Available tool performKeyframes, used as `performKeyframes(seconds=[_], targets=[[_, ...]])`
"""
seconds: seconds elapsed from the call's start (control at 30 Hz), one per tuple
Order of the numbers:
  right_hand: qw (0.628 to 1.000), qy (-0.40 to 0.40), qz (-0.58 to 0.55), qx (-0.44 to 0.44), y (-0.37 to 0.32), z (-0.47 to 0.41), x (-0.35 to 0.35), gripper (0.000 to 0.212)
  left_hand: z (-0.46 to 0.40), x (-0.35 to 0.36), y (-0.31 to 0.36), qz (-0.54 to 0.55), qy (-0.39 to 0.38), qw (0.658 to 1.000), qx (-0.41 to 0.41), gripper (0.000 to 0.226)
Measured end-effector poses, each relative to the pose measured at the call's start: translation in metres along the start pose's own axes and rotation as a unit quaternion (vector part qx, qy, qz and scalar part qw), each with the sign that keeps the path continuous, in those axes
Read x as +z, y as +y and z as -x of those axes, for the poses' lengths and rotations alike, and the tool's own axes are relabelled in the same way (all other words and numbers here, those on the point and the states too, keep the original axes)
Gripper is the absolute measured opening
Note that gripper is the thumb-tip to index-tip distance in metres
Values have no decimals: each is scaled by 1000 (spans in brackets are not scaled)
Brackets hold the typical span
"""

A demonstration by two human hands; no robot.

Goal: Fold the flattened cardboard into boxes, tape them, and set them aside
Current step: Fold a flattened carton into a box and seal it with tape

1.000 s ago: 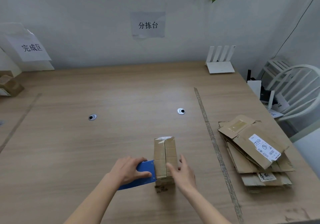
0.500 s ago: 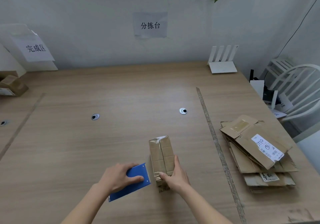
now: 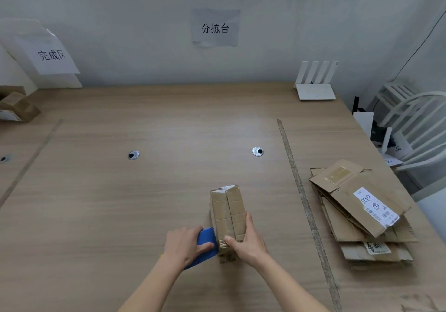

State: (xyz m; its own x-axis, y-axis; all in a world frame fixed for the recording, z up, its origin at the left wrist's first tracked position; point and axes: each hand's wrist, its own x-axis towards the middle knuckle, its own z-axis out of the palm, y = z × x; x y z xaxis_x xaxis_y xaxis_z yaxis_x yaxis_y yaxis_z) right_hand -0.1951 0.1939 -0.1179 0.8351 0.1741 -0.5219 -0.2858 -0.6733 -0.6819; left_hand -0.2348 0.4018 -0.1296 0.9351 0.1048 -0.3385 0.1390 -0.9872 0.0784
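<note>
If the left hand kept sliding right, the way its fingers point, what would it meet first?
The box: the left hand holds a blue tool whose edge already seems to touch the box's left side, though depth is unclear.

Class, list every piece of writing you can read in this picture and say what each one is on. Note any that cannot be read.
"分拣台": grey paper sign on the back wall.
"完成区": white paper sign on the wall at left.
Handwritten digits, perhaps "1710", and a circled mark: shipping label on the top flattened cardboard; not surely readable, its print too small.
Handwriting on the lower label: unreadable.

Your head camera: single wide view, looking forward and down across light wooden table (image 3: pixel 169 191), grey back wall (image 3: pixel 144 22) upper frame.
</note>
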Motion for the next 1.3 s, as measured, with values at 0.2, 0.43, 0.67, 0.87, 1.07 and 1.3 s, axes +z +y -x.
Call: performKeyframes(seconds=[0.2,0.43,0.67,0.87,1.07,1.3], targets=[[998,17,56,-12,2,-1,-9,102,-11,7,10,-42,12,999,-14,46],[998,21,60,-25,13,-2,-8,108,11,37,-24,57,9,995,-77,54],[998,18,28,-51,22,-7,-9,110,19,64,-38,151,-21,982,-108,63],[998,18,6,-60,23,-10,-9,109,12,48,-25,85,10,989,-116,62],[998,6,2,-68,22,-15,-12,81,-1,10,48,376,82,920,-77,39],[998,34,-40,-21,17,-33,-26,35,-13,6,90,469,24,873,-130,23]])
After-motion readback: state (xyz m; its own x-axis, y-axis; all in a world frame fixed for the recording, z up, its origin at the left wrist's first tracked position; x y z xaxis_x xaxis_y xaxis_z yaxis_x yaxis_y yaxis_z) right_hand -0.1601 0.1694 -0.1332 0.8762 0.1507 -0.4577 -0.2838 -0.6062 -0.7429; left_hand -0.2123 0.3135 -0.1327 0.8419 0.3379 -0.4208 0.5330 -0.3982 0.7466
